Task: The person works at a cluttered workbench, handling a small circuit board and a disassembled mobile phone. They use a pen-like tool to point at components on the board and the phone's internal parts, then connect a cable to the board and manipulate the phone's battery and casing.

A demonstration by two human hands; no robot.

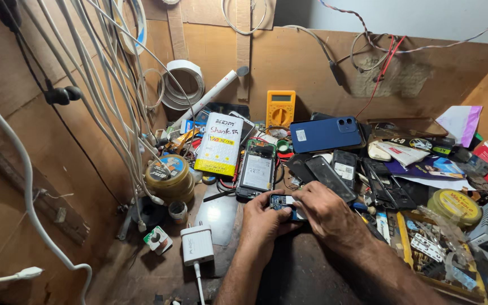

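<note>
My left hand [264,219] and my right hand [326,212] meet at the middle of a cluttered workbench. Both pinch a small blue circuit board [280,201], the left from below and left, the right from the right side. Just beyond it lies an opened phone [257,169] with its insides showing. Much of the board is hidden by my fingers.
A yellow multimeter [280,108] leans on the back wall. A blue phone [326,134], black phone shells [334,172], a white battery pack [219,143], round tins [167,173], a white charger [197,244] and a parts tray [441,254] crowd around. White cables [114,101] hang at left.
</note>
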